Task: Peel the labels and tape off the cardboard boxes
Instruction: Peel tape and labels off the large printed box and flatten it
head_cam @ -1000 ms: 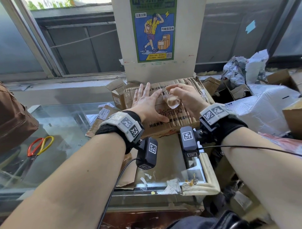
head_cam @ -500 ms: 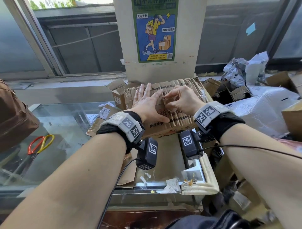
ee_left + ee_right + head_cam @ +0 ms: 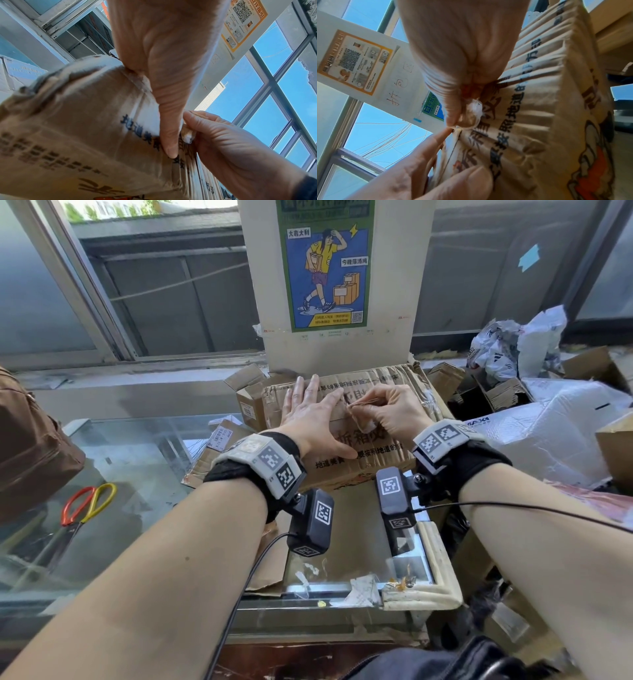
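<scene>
Glass counter [image 3: 113, 460] nearest, carrying paper scraps [image 3: 359, 590] at the front edge and scissors [image 3: 85, 505] with red and yellow handles to the left. Further in, printed cardboard box [image 3: 387, 446] lying flat on the counter, creased and ribbed, text on its upper face. Left hand [image 3: 310, 419] spread flat on the box, fingers straight, pressing down, gripping nothing; thumb tip against the print in the left wrist view. Right hand [image 3: 387, 410] just beside it, touching, fingers curled, pinching a crumpled wad of clear tape [image 3: 364, 424] between thumb and forefinger; wad at the box surface, showing whitish and wrinkled in the right wrist view [image 3: 473, 115]. Whether the tape remains stuck to the box: cannot tell. Smaller boxes [image 3: 250, 402] behind and left, one with a white label. White bags [image 3: 513, 350] and more cardboard heaped to the right. Beyond, pillar with poster [image 3: 325, 261], windows either side.
</scene>
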### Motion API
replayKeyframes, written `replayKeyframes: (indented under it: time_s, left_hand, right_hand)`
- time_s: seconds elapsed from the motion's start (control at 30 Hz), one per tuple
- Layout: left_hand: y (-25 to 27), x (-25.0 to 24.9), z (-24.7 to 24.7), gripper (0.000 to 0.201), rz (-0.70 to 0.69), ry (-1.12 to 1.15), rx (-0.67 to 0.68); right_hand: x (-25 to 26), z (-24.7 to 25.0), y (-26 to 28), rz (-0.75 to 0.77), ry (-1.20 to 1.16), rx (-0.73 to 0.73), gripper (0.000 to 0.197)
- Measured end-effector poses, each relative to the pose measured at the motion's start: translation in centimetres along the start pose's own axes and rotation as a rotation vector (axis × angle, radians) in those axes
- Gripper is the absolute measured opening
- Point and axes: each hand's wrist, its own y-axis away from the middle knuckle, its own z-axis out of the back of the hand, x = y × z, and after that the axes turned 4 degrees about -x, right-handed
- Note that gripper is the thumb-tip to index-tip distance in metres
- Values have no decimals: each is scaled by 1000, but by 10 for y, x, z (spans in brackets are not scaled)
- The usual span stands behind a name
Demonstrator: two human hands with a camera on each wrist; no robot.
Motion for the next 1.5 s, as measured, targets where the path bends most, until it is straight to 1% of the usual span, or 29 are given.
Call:
replayKeyframes:
  time_s: [0.07,0.17,0.3,0.47,0.63,0.9,1.03,1.23,1.4,1.5]
  left_hand:
    - [0,-1,0,116,2,1,3]
    - [-1,-3,-1,116,13,-2,-9]
    - [-2,-10,-2,111,55,8,-37]
    - [-6,-21,-7,110,90,1,-51]
    - [-7,-20,-9,112,60,-13,-92]
    - [-10,-23,-3,113,45,-28,-86]
    - [-11,-21,-6,124,50,-27,-54]
    - [-13,-22,-6,125,36,-46,-10]
    - [-12,-22,-7,125,43,-34,-17]
    - [-12,-23,-8,125,41,-28,-23]
  right_hand:
    - [0,1,0,-8,-3,8,6]
    - [-1,1,2,-22,-50,21,12]
    - [1,3,5,-40,-136,32,14]
    - [1,5,6,-57,-217,32,17]
    - [-3,11,7,-74,-282,44,15]
    - [-3,12,6,-64,-350,87,19]
    - [-5,15,7,-62,-393,129,19]
    - [-8,15,7,-63,-416,121,17]
    - [-7,16,10,-95,-514,39,19]
    - [-7,18,10,-104,-524,44,19]
